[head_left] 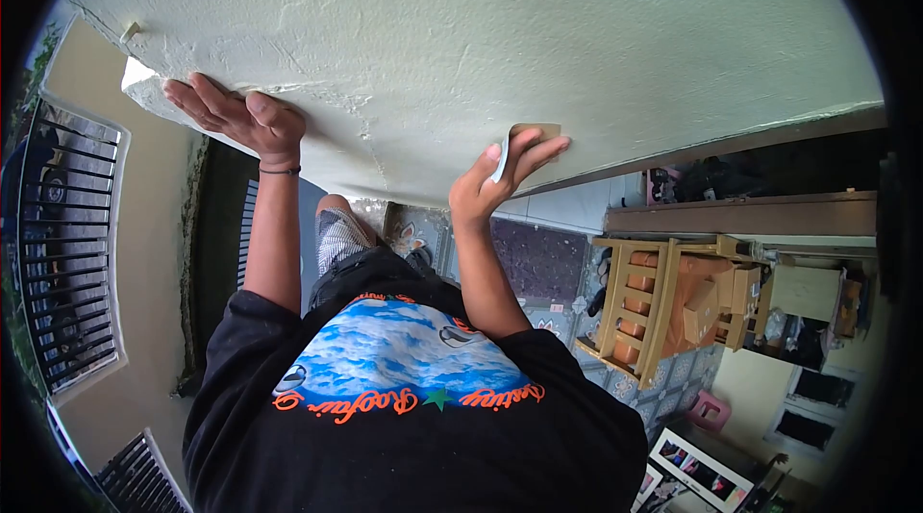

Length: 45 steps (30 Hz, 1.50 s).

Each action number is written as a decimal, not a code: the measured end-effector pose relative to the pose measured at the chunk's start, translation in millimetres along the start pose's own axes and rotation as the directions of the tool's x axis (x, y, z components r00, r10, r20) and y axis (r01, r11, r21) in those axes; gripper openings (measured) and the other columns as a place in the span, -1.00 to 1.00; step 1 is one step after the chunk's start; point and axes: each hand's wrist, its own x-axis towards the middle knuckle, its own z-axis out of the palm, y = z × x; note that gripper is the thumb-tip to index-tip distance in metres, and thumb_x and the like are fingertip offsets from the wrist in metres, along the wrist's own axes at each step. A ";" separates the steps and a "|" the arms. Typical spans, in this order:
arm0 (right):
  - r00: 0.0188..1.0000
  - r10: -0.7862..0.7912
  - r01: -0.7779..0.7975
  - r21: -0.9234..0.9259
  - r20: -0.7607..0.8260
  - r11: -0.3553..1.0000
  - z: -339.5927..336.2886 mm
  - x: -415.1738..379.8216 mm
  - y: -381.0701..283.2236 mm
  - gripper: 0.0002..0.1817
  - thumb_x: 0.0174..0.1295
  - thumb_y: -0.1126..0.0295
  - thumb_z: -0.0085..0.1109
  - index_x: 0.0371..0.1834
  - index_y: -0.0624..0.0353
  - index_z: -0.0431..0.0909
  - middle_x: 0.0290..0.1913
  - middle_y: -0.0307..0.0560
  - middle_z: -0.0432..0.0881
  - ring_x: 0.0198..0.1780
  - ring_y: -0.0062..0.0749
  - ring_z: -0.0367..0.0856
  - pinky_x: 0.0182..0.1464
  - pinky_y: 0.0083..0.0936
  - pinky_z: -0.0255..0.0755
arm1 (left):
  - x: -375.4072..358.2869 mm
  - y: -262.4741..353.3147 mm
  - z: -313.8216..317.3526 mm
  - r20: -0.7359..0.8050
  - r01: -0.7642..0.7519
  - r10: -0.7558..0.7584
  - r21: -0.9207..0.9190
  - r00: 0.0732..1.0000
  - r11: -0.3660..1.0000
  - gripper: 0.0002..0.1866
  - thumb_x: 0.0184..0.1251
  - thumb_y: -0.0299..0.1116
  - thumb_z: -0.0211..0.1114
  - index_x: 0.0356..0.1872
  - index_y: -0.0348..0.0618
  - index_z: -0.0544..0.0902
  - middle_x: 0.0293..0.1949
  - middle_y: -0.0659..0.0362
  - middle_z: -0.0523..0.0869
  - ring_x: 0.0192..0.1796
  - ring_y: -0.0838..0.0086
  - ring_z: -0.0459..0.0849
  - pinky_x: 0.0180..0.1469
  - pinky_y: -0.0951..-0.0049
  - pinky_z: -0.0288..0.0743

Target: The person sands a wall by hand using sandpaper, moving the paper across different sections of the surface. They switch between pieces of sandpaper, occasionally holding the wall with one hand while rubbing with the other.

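A pale, roughly painted wall (461, 42) fills the top of the head view. My left hand (240, 119) lies against it near a chipped corner edge, fingers stretched out and nothing in its grasp. Cracked, flaking paint (327, 95) runs just beside that hand. Further right, my right hand (495, 181) grips a bent piece of sandpaper (502, 160) between thumb and fingers. The sheet's tan part shows behind the fingertips, against the wall. Its face toward the wall is hidden.
A wooden chair (654, 306) with orange cushions and cardboard boxes (702, 311) stands at the right on patterned tiles. Behind it are a pink stool (710, 412) and a white-framed cabinet (702, 470). Black railings (72, 244) line the left side. A dark mat (538, 263) lies below.
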 end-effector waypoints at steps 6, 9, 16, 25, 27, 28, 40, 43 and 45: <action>1.000 -0.006 0.006 -0.025 0.002 1.000 -2.1 0.7 5.6 -0.42 0.47 0.19 -0.39 0.51 0.02 -0.19 0.48 0.29 -0.51 0.49 0.17 -0.53 0.42 0.09 -0.46 | -0.6 -0.3 0.8 -0.005 0.004 -0.004 -0.004 1.000 1.000 -0.36 0.42 -0.04 -0.35 0.42 -0.19 0.07 0.46 -0.06 -0.03 0.50 0.07 -0.13 0.46 0.07 -0.28; 0.992 -0.015 0.020 0.038 -0.124 0.999 -25.4 56.3 3.7 -0.40 0.47 0.16 -0.41 0.50 0.10 -0.24 0.49 0.23 -0.52 0.51 0.07 -0.52 0.45 -0.03 -0.43 | -1.5 -0.6 1.3 -0.013 0.022 -0.021 0.010 1.000 1.000 -0.36 0.41 -0.04 -0.34 0.42 -0.19 0.08 0.46 -0.05 -0.03 0.50 0.07 -0.12 0.46 0.08 -0.28; 0.996 -0.063 0.058 -0.080 -0.070 0.995 -3.9 19.1 8.3 -0.37 0.46 0.16 -0.40 0.48 0.22 -0.24 0.48 0.28 -0.52 0.48 0.20 -0.56 0.42 0.10 -0.51 | 0.0 -0.1 0.5 -0.020 0.006 -0.007 -0.012 1.000 1.000 -0.36 0.41 -0.03 -0.32 0.41 -0.20 0.09 0.46 -0.06 -0.01 0.50 0.06 -0.10 0.45 0.07 -0.27; 0.989 -0.115 0.107 -0.086 -0.094 0.991 -3.6 36.1 -0.5 -0.34 0.46 0.21 -0.44 0.45 0.37 -0.38 0.48 0.27 -0.52 0.49 0.13 -0.61 0.43 0.02 -0.57 | -1.0 -1.9 0.8 -0.020 0.012 -0.012 -0.017 1.000 1.000 -0.35 0.39 -0.04 -0.29 0.40 -0.22 0.10 0.45 -0.09 -0.01 0.49 0.03 -0.11 0.45 0.05 -0.27; 0.973 -0.071 0.066 -0.031 -0.218 0.997 -20.6 78.7 -13.4 -0.37 0.47 0.23 -0.46 0.44 0.40 -0.33 0.49 0.26 -0.47 0.51 0.03 -0.55 0.47 -0.14 -0.51 | -1.2 -2.0 0.6 -0.017 0.011 -0.011 -0.016 1.000 1.000 -0.35 0.39 -0.04 -0.29 0.40 -0.23 0.10 0.45 -0.10 -0.01 0.49 0.02 -0.11 0.45 0.05 -0.28; 0.971 -0.081 0.078 -0.020 -0.224 0.997 -25.0 87.8 -15.3 -0.36 0.46 0.22 -0.44 0.45 0.37 -0.33 0.48 0.30 -0.49 0.50 0.11 -0.57 0.44 -0.04 -0.55 | -1.4 -2.1 0.8 -0.017 0.009 -0.009 -0.018 1.000 1.000 -0.35 0.39 -0.04 -0.28 0.40 -0.23 0.10 0.45 -0.11 -0.02 0.49 0.02 -0.11 0.45 0.04 -0.27; 0.988 -0.149 0.145 -0.104 -0.039 0.984 23.1 -3.9 7.3 -0.33 0.42 0.20 -0.34 0.42 0.45 -0.23 0.46 0.41 -0.40 0.47 0.31 -0.51 0.39 0.18 -0.56 | -4.1 -6.7 1.2 -0.034 -0.007 0.006 -0.023 0.999 1.000 -0.36 0.37 -0.04 -0.26 0.39 -0.20 0.13 0.44 -0.11 0.01 0.48 0.00 -0.07 0.44 0.02 -0.23; 0.957 -0.126 0.105 -0.095 -0.260 0.990 -13.5 84.5 -19.8 -0.37 0.47 0.24 -0.47 0.44 0.40 -0.32 0.48 0.31 -0.42 0.50 0.11 -0.54 0.46 -0.06 -0.56 | -5.0 -7.2 1.6 -0.037 -0.004 0.003 -0.026 0.999 1.000 -0.36 0.37 -0.04 -0.25 0.39 -0.19 0.13 0.45 -0.10 0.01 0.48 0.01 -0.07 0.44 0.02 -0.23; 0.938 -0.106 0.108 -0.015 -0.329 0.994 -25.7 111.7 -28.9 -0.40 0.48 0.26 -0.50 0.44 0.43 -0.31 0.49 0.28 -0.39 0.51 0.05 -0.49 0.48 -0.16 -0.53 | -4.9 -7.5 1.0 -0.033 -0.011 0.010 -0.028 0.999 1.000 -0.35 0.38 -0.04 -0.25 0.40 -0.18 0.12 0.45 -0.09 0.01 0.49 0.02 -0.07 0.44 0.02 -0.23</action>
